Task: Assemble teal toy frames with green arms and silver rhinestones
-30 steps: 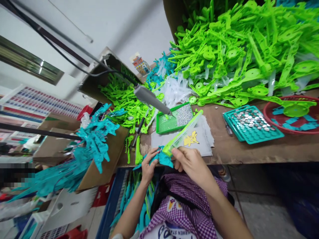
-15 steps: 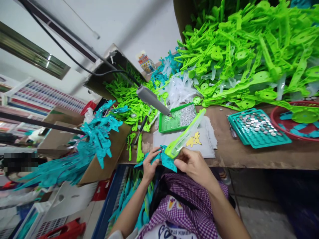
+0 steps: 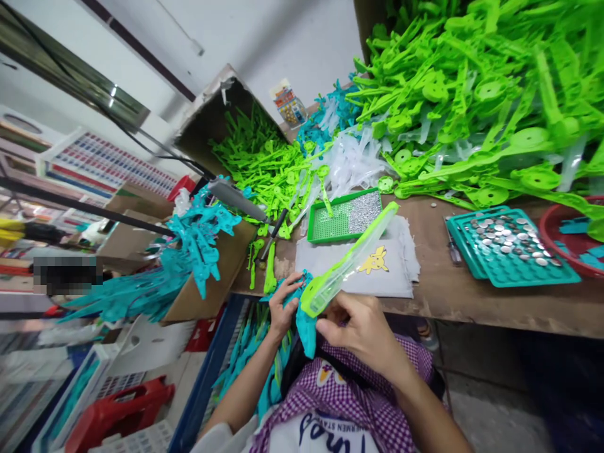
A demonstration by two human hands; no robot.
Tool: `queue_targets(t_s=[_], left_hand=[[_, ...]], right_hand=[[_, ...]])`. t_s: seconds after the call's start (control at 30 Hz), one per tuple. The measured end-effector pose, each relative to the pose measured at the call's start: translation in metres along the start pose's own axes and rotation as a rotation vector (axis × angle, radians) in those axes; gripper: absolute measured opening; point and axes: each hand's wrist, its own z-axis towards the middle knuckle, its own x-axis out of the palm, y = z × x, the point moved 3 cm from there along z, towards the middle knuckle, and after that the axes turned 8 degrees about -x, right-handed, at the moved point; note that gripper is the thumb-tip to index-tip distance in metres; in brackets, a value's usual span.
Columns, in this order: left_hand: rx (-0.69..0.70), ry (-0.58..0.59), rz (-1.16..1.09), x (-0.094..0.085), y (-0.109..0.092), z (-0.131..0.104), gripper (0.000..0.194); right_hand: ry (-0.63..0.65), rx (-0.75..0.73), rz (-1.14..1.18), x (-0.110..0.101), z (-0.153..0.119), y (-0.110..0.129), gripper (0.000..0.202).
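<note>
Before my waist I hold a toy sword made of a teal plastic part and a lime-green blade with a clear translucent strip. My left hand is closed on the teal part at its left end. My right hand is closed on the toy's other side, thumb near the teal part; its fingertips are partly hidden behind the blade. The blade points up and right, over a white cloth with a yellow printed figure. Left of the cloth hangs a grey electric screwdriver.
Behind the cloth stands a green tray of small screws. Lime-green parts are heaped at the back right. Teal trays with round metal discs and a red basket lie right. A box of teal parts stands left.
The electric screwdriver has swung left, away from above the green tray. The toy has tilted in my hands, its teal part now hanging lower. The view has shifted slightly.
</note>
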Motion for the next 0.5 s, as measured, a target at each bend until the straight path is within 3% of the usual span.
queue_targets(t_s=[0.5], left_hand=[[-0.001, -0.045, 0.012, -0.003, -0.0071, -0.003, 0.04]], right_hand=[[0.029, -0.088, -0.062, 0.0049, -0.0018, 0.0092, 0.019]])
